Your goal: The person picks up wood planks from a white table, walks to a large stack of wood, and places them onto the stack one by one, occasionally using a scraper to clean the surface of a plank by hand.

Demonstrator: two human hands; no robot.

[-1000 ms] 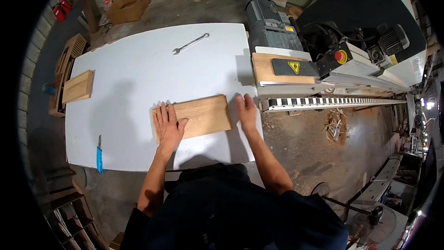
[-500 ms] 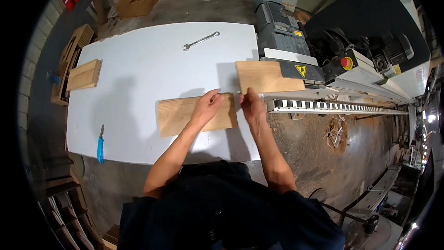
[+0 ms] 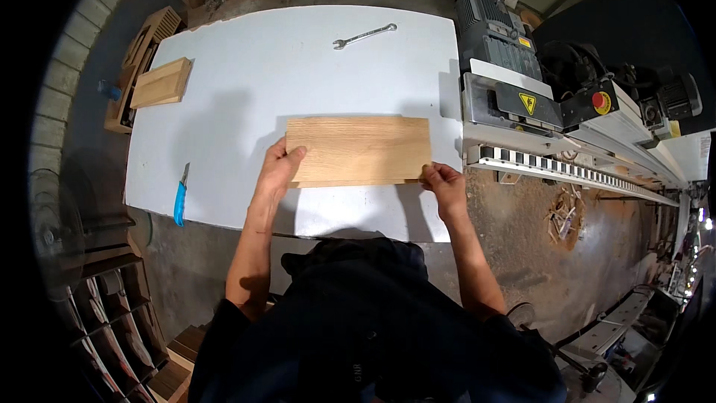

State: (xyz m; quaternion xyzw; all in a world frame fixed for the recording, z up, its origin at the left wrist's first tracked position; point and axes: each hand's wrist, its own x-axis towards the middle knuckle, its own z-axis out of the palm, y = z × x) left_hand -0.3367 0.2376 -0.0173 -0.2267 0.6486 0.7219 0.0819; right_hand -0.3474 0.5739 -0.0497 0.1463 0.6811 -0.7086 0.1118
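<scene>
A light oak-coloured wooden board (image 3: pixel 358 149) lies lengthwise before me over the white tabletop. A thin strip of wood shows along its near edge; whether that is a second board under it, I cannot tell. My left hand (image 3: pixel 279 170) grips the left end, thumb on the top face and fingers hidden beyond the edge. At the near right corner my right hand (image 3: pixel 445 183) pinches the board between thumb and fingers.
On the white table (image 3: pixel 298 60) lie a wrench (image 3: pixel 365 36) at the back, a blue-handled utility knife (image 3: pixel 180 202) and some boards (image 3: pixel 162 83) at the left. A machine with a motor (image 3: pixel 496 26) and a slatted conveyor rail (image 3: pixel 574 173) borders the right side.
The board from the right has come over the one on the table, covering most or all of it. My left hand has shifted to the left end, my right hand to the right corner.
</scene>
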